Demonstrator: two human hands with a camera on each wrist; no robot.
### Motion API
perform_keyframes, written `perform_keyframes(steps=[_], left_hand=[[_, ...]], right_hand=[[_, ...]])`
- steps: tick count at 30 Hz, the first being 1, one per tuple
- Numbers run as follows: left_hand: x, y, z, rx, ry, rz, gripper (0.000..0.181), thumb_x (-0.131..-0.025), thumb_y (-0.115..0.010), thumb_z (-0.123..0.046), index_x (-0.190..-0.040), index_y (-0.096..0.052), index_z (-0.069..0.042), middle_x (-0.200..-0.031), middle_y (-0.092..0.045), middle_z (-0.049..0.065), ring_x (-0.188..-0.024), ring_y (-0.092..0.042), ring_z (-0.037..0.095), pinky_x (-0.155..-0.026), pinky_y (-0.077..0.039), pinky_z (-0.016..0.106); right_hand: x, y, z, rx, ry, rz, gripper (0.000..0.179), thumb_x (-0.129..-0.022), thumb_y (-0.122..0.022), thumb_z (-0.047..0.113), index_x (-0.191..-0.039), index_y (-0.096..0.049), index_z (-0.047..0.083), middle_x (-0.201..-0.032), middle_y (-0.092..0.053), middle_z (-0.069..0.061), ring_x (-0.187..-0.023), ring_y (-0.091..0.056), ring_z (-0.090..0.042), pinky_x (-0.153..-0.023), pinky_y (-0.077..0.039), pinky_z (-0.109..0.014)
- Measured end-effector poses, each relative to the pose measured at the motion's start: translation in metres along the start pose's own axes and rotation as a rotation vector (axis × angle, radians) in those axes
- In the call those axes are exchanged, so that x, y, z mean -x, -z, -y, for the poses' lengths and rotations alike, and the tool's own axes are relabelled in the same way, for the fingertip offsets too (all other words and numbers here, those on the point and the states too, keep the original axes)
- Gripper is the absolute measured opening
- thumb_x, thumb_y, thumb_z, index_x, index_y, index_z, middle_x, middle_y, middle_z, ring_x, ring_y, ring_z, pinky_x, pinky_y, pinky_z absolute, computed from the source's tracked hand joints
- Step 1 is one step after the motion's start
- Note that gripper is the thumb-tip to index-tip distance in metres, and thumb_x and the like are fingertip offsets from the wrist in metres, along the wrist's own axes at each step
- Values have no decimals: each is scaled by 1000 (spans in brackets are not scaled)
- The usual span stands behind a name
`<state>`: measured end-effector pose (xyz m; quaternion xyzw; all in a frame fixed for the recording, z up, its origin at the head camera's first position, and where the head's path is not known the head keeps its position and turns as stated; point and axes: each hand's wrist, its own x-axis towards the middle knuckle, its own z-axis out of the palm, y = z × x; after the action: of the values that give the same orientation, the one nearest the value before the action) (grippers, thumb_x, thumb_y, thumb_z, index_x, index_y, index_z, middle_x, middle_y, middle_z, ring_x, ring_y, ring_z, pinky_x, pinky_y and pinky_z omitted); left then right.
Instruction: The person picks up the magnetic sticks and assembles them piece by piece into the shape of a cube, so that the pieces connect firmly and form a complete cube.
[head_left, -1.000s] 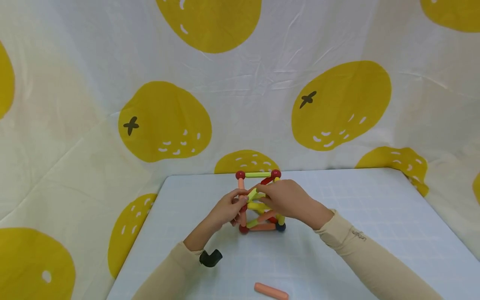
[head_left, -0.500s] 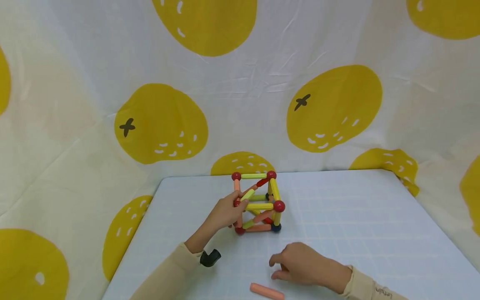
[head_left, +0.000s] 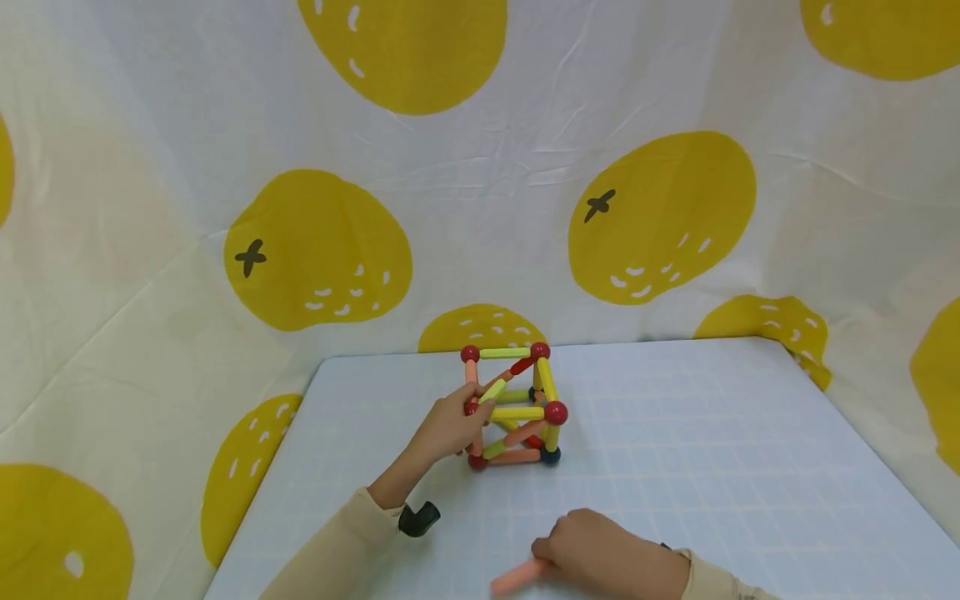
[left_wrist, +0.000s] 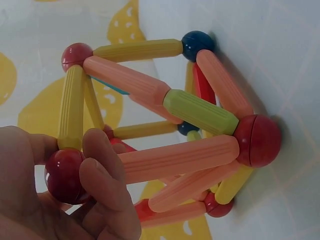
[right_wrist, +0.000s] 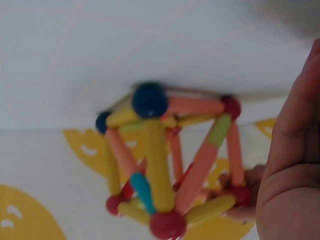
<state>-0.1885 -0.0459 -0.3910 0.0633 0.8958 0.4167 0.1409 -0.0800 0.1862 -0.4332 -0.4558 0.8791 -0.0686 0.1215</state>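
A cube-shaped frame of magnetic sticks and balls (head_left: pixel 517 412) stands on the table in the head view. Its corners are red balls and dark blue balls; sticks in yellow, salmon and light green join them, some diagonally. My left hand (head_left: pixel 448 425) holds its near left upper corner, fingers curled round a red ball (left_wrist: pixel 65 175) in the left wrist view. A light green stick (head_left: pixel 492 392) slants up beside those fingertips. Nearer the front, my right hand (head_left: pixel 603 554) pinches one end of a loose salmon magnetic stick (head_left: pixel 517 577). That stick is hidden in the right wrist view.
The white table (head_left: pixel 712 467) carries a faint grid and reaches back to a curtain (head_left: pixel 480 208) printed with large yellow fruit. A black band piece (head_left: pixel 418 518) sits at the left wrist.
My right hand has left the frame, come down toward the front and taken hold of the loose salmon stick, which has turned. My left hand stays on the corner.
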Motion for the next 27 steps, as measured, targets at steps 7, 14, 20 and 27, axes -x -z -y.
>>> perform_keyframes(steps=[7,14,20,27], left_hand=[[0,-2,2,21,-12,-4,27,-102,-59,-43,-117,-56,-21,-81,-68,3,-62,-65,40,-48,-47,26],[-1,-2,5,38,-34,-17,24,-103,-57,-41,-116,-57,-20,-78,-68,2,-60,-65,41,-45,-43,24],[-3,-4,7,67,-40,-16,24,-104,-57,-41,-116,-56,-21,-85,-71,16,-66,-66,47,-45,-40,23],[-4,-4,9,74,-45,-13,25,-103,-56,-44,-114,-56,-22,-76,-67,5,-66,-67,46,-45,-37,23]], right_hand=[[2,80,-53,9,-51,-424,23,-93,-74,31,-114,-75,21,-76,-71,11,-56,-48,3,-55,-45,-15],[-18,131,-113,227,-151,-549,20,-88,-79,23,-104,-72,12,-74,-68,3,-59,-52,-7,-59,-52,-23],[-41,139,-128,247,-133,-508,34,-89,-78,23,-120,-74,9,-84,-77,-3,-66,-66,-14,-67,-60,-32],[-56,132,-134,295,-88,-492,34,-88,-79,25,-120,-74,12,-79,-75,-2,-60,-62,-13,-65,-59,-30]])
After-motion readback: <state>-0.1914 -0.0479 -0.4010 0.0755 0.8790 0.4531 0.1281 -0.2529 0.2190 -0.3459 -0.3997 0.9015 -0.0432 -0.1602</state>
